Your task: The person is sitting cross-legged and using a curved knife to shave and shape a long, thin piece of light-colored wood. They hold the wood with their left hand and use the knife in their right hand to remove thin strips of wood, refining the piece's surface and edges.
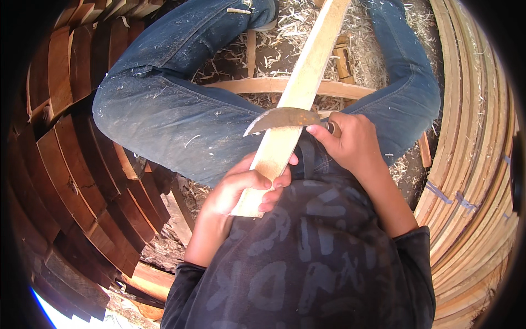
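A long pale wooden slat [300, 90] slants from my lap up and away between my bent legs. Around its near end my left hand [249, 186] is closed, thumb on top and fingertips curling over the right edge. My right hand [350, 140] grips the short wooden handle of a curved knife [285, 118]. The wide, rust-spotted blade lies across the slat, a little beyond my left hand, with its tip pointing left past the slat's edge.
Stacked dark boards [71, 175] rise on the left. Long pale strips [466, 137], tied in bundles, lie along the right. Shavings [290, 33] litter the ground between my legs. A curved wooden piece [246, 86] crosses under the slat, near a short bamboo piece [343, 61].
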The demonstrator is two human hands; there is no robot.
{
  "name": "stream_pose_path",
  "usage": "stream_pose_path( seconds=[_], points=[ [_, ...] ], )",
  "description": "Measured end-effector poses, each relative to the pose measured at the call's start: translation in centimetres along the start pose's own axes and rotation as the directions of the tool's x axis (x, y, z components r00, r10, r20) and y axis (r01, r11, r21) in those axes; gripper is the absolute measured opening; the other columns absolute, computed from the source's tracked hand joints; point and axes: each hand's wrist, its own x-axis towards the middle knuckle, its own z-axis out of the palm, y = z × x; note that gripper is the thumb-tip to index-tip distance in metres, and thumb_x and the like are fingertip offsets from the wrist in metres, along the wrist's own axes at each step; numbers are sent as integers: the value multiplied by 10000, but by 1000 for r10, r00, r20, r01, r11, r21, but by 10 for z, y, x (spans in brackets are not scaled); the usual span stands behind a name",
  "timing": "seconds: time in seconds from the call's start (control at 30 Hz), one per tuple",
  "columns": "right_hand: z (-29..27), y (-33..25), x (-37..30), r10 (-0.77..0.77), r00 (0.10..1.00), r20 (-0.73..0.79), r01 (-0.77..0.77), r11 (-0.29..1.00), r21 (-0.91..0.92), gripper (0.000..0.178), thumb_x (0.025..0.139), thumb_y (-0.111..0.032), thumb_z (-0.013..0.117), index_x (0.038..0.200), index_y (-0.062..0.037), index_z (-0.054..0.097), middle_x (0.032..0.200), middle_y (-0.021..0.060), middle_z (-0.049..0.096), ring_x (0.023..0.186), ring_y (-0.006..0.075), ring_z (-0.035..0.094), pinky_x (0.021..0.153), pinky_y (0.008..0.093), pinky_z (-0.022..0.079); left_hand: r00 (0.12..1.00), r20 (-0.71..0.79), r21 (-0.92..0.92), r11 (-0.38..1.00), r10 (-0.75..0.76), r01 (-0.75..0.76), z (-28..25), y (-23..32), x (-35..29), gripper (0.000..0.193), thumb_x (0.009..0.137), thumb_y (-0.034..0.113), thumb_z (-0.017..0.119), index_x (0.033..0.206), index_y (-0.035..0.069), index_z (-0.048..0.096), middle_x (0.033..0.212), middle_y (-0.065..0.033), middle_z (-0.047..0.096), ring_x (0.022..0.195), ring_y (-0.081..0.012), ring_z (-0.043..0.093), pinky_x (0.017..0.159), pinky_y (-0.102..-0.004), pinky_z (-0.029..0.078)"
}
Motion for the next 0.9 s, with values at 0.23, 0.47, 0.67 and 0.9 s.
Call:
stream_pose_path(
  seconds=[0.23, 0.47, 0.67, 0.9],
  points=[
    [3, 11, 4, -94, 985, -146, 80, 992, -97, 575, 771, -525, 688, 578, -10, 522, 481, 160, 486, 473, 367, 526, 459, 410, 407, 1000, 0, -42, 999, 6, -6, 2, -5, 2, 537, 714, 99, 480, 1230, -37, 422, 808, -79, 457, 535, -128, 449, 456, -258, 394],
    [6, 20, 11, -59, 981, -184, 28, 985, -169, 638, 748, -611, 658, 561, -13, 535, 481, 153, 503, 478, 347, 550, 460, 411, 424, 1000, 18, -95, 995, 22, -20, 0, -8, 6, 532, 707, 91, 466, 1221, -42, 428, 817, -84, 460, 560, -126, 444, 455, -261, 394],
    [6, 32, 25, -29, 969, -247, -18, 982, -187, 675, 720, -661, 654, 536, -19, 557, 486, 144, 543, 487, 319, 590, 469, 402, 462, 999, 23, -141, 990, 29, -25, 1, -9, 8, 528, 712, 76, 453, 1226, -44, 424, 828, -85, 458, 571, -125, 434, 459, -258, 392],
    [6, 29, 23, -28, 967, -253, -16, 985, -171, 660, 731, -637, 663, 552, -8, 570, 489, 147, 541, 484, 321, 583, 467, 408, 454, 997, 65, -170, 985, 40, -29, -4, -11, 9, 531, 720, 83, 457, 1233, -51, 419, 829, -87, 455, 576, -126, 428, 459, -258, 392]
  ],
)
